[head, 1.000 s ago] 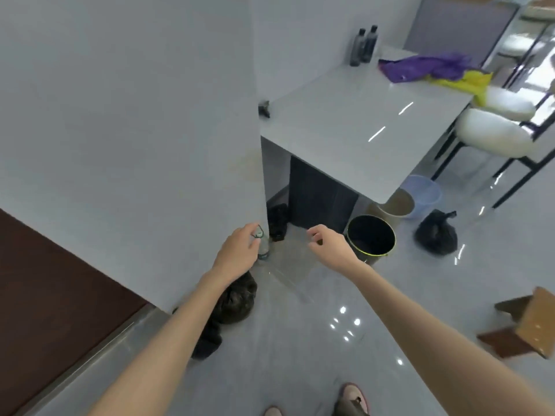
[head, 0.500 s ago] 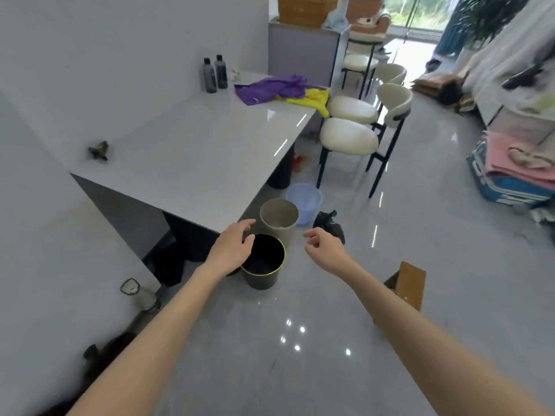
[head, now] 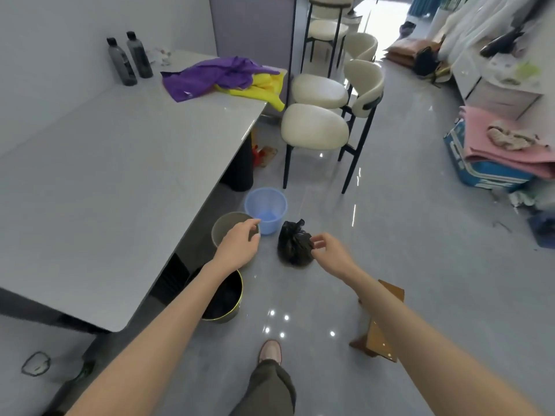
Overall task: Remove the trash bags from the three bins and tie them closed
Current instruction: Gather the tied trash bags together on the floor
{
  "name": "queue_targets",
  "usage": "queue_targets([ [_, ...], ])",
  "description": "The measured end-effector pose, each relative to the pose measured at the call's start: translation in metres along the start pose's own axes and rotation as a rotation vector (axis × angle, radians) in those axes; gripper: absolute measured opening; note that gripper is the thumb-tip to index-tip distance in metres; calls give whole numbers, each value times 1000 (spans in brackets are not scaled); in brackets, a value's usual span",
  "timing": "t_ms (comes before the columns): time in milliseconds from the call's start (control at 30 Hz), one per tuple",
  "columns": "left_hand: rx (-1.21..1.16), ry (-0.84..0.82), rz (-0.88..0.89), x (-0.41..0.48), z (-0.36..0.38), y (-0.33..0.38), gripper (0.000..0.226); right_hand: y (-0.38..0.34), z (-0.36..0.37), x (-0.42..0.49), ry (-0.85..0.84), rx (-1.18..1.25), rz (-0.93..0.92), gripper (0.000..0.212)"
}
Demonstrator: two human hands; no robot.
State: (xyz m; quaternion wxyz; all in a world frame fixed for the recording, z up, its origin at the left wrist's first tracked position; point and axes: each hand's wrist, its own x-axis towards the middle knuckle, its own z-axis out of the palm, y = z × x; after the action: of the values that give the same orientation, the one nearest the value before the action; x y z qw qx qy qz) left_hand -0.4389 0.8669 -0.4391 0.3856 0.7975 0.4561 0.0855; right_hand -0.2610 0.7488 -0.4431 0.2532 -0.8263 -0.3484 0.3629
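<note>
Leftmost, the yellow-rimmed black bin [head: 232,313] stands beside the grey bin [head: 222,228], over which our left hand [head: 238,245] hangs slack and empty, the blue bin [head: 266,202] just beyond. A knotted black trash bag [head: 292,246] sits on the floor [head: 405,250], our right hand [head: 330,251] just beside it, loosely curled, holding nothing.

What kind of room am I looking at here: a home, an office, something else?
Probably a lived-in home dining area, though I can't be sure. A long grey table with cream chairs beside it, small waste bins on the floor, and pink bedding piled at the side.
</note>
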Motion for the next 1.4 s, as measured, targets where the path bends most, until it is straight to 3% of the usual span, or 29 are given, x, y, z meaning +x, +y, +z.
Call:
queue_targets([
  [400,-58,-122,-180,212,31,2,43,-6,-55,203,-100,-83,138,39],
  [833,-219,50,-562,361,121,-21,41,35,-59,446,-465,-401,12,39],
  [1033,-296,92,-673,404,177,-50,40,72,-25,516,-552,-496,-60,41],
  [1400,-406,93,-812,461,338,-182,40,209,114,627,-633,-723,-268,58],
])
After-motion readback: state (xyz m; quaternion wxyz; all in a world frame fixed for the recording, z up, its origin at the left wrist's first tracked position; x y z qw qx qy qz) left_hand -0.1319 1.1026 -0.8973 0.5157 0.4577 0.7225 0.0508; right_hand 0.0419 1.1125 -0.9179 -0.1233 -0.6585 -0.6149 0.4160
